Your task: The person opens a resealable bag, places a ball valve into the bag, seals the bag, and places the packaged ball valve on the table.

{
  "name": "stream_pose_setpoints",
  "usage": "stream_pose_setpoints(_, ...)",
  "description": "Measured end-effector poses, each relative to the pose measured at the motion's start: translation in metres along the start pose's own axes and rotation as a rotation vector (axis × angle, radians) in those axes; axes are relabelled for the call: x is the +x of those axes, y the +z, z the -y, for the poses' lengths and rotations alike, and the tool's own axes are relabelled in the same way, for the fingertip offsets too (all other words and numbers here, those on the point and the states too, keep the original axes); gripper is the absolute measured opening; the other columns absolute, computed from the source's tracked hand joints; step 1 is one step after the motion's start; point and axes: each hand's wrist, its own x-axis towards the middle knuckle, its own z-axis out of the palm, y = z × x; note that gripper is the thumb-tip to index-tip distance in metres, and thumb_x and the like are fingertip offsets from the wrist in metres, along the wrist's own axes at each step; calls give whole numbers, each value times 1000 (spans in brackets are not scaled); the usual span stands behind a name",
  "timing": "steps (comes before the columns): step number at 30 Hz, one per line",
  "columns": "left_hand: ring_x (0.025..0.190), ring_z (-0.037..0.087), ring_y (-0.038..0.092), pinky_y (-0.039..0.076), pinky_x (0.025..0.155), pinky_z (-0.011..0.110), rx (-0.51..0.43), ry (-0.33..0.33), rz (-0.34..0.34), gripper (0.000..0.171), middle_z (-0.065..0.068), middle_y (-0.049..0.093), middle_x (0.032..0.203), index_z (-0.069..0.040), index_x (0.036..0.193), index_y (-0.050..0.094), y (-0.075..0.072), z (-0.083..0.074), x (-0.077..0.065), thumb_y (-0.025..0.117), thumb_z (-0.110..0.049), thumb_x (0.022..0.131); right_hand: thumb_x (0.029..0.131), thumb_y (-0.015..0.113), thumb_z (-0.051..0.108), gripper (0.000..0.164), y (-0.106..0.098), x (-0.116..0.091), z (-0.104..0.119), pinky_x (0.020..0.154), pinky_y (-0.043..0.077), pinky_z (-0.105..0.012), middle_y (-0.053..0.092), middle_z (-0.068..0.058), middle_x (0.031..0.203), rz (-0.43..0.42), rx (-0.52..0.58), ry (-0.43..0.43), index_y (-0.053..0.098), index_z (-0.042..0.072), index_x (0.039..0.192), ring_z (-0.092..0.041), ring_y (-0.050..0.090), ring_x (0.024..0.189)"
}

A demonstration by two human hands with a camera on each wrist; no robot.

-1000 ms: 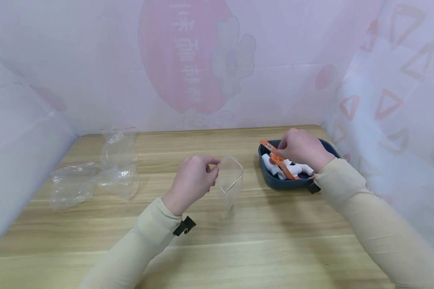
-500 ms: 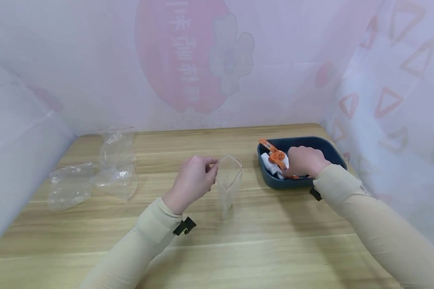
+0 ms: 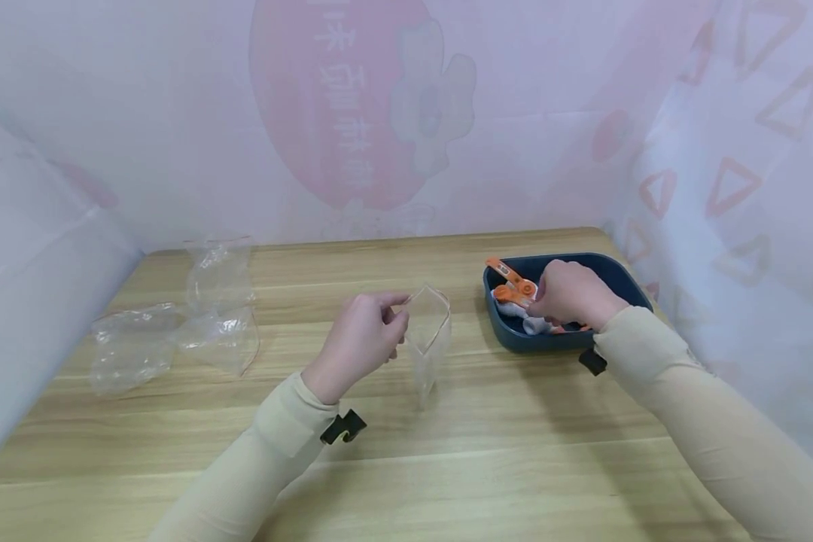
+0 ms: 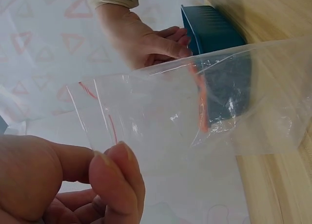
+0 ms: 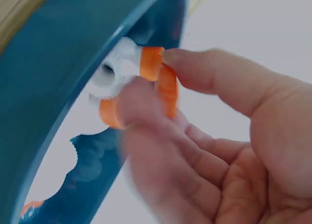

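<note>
My left hand (image 3: 359,339) pinches the rim of a clear zip bag (image 3: 432,346) between thumb and fingertip. The bag hangs upright with its mouth apart; in the left wrist view its red-striped zip edge shows by the fingertips (image 4: 122,153). On the right, my right hand (image 3: 574,292) reaches into a dark blue tub (image 3: 535,343). Its thumb and fingers pinch a white plastic valve with orange handles (image 5: 151,63), which looks to be among other pieces. Other white fittings (image 3: 537,325) lie in the tub, partly hidden by that hand. The right fingers are blurred in the right wrist view.
Three more clear bags lie at the left: one at the back (image 3: 220,278), one at the far left (image 3: 135,350) and one beside it (image 3: 220,339). Pale printed sheets (image 3: 176,150) wall in the wooden table (image 3: 447,467) at the back and both sides.
My right hand has shifted and dipped within the tub, then risen slightly, and the orange-handled pieces have turned. My left hand keeps its pinch on the bag in nearly the same place.
</note>
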Motion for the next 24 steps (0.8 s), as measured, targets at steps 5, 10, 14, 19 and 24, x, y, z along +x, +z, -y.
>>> stream_pose_setpoints(5,46,14,59,51,44,30,-18,-8,12,34,3,61,62,0,127,65,0,0,-1,55,-3,95,89,73,24,21,-2,1,1,62,49,-34,71,-9,82,-140,103,-30,75,3,90,-22,62,68)
stream_pose_setpoints(10,47,14,59,51,44,30,-41,-18,24,34,4,61,64,0,128,64,2,1,-3,55,-3,95,90,73,27,25,-1,5,3,61,44,-32,69,-9,87,-198,195,-21,75,3,95,-22,55,69)
stream_pose_setpoints(14,47,14,59,51,44,30,-42,-17,21,34,3,61,63,0,126,66,5,0,-3,55,-1,94,94,68,23,22,0,7,7,57,44,-29,70,-8,82,-179,251,4,75,2,97,-18,58,66)
stream_pose_setpoints(19,47,13,59,49,43,30,-33,-12,17,34,0,60,61,-1,125,67,8,-3,-4,55,-2,93,96,65,13,14,-6,1,13,61,48,-32,71,-9,84,-177,205,2,73,2,98,-19,63,70)
stream_pose_setpoints(24,46,12,59,49,43,29,-33,-9,24,33,-1,60,61,-1,125,67,10,-7,-4,56,-3,94,95,64,9,12,-21,-15,22,63,48,-36,71,-11,88,-237,123,-39,72,2,101,-23,61,73)
